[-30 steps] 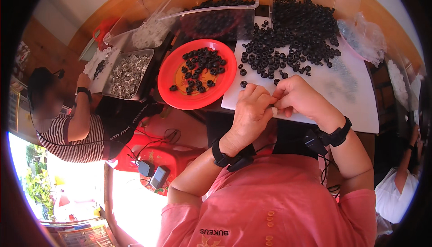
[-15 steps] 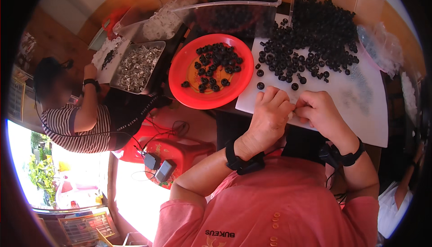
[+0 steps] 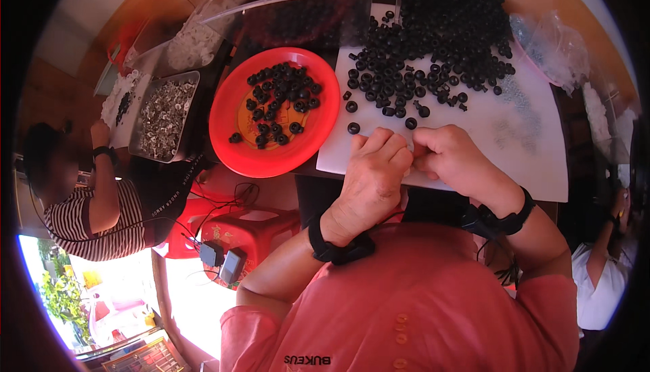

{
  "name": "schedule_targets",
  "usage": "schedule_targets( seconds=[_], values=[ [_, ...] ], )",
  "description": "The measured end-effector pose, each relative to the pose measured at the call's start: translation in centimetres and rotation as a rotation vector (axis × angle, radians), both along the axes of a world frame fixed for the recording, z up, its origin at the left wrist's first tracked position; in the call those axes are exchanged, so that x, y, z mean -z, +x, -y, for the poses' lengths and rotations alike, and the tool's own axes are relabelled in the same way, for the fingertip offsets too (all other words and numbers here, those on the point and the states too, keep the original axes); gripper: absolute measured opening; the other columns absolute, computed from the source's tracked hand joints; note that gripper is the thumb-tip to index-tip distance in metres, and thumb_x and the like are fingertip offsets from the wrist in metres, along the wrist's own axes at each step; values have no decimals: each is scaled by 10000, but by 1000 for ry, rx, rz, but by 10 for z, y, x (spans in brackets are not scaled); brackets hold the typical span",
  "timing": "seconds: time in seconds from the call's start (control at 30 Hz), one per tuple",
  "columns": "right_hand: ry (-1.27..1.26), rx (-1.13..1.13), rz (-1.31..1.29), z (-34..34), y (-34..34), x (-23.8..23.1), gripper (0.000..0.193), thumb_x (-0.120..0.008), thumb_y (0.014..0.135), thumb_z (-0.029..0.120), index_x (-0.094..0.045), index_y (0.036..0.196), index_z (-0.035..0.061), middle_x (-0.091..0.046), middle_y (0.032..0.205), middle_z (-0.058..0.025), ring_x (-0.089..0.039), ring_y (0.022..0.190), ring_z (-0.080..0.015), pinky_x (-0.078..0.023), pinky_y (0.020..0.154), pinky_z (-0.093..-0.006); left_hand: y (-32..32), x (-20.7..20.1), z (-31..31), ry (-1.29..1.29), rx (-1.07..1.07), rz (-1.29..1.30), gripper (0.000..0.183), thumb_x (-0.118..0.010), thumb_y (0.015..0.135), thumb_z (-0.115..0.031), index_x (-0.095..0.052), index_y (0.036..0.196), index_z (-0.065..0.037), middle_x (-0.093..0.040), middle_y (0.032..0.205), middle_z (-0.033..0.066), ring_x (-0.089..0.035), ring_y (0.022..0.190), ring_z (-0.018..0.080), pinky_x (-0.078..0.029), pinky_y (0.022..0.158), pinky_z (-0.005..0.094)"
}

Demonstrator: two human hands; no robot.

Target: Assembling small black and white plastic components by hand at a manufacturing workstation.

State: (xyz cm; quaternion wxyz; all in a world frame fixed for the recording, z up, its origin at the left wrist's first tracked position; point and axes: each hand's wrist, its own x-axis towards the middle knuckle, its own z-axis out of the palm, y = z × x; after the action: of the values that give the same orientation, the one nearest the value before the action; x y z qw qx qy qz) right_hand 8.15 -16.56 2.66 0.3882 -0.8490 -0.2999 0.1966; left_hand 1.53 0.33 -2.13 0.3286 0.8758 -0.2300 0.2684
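Head view: see left hand (image 3: 376,179) and right hand (image 3: 453,159) close together by the near edge of a white board (image 3: 535,162); cannot tell if clamped on anything; just beyond, see black round pieces (image 3: 453,27), leftward a red plate (image 3: 227,111) bearing more

Left hand (image 3: 376,171), right hand (image 3: 453,157), close together; fingers (image 3: 384,143) curled

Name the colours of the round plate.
The plate is red with a yellowish-orange centre, seen in the head view.
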Motion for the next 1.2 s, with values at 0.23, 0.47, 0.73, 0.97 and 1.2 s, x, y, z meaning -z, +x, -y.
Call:
schedule_targets(
  seconds=[0.23, 0.47, 0.73, 0.97, 1.2],
  values=[
    [51, 96, -294, 8, -3, -1, 125, -697, 778, 121, -642, 756, 11, -604, 588, -73, -574, 521, -160, -430, 509, -313, -5, 1, -6, -82, 44, -124, 239, -645, 706, 48, -665, 906, -82, -559, 899, 48, -496, 923, 275, -366, 762, 398],
    [47, 114, -244, 4, -5, -1, 96, -678, 809, 73, -637, 758, 4, -569, 582, -38, -479, 454, -82, -362, 410, -257, -3, -4, -6, -121, 54, -182, 222, -676, 714, 37, -680, 903, -79, -562, 900, 43, -498, 927, 268, -378, 794, 388],
    [16, 76, -195, 4, -3, 0, 131, -677, 799, 125, -624, 745, 19, -588, 574, -75, -558, 513, -174, -418, 504, -325, -1, -7, -3, -185, 29, -260, 194, -699, 701, 22, -674, 870, -71, -551, 884, 45, -489, 915, 279, -385, 801, 398],
    [34, -3, -99, 1, 0, -2, 154, -656, 807, 169, -607, 745, 37, -624, 601, -104, -623, 574, -282, -461, 581, -395, -2, -11, -6, -157, -11, -229, 191, -701, 719, 29, -674, 894, -44, -565, 903, 70, -492, 925, 294, -433, 784, 392],
    [58, 10, -203, 3, -1, 0, 84, -629, 839, 54, -588, 794, -5, -574, 596, -62, -523, 542, -121, -423, 528, -296, -4, -8, -9, -134, 43, -244, 226, -715, 726, 39, -682, 935, -42, -576, 926, 68, -493, 940, 282, -448, 787, 375]
  ],
)
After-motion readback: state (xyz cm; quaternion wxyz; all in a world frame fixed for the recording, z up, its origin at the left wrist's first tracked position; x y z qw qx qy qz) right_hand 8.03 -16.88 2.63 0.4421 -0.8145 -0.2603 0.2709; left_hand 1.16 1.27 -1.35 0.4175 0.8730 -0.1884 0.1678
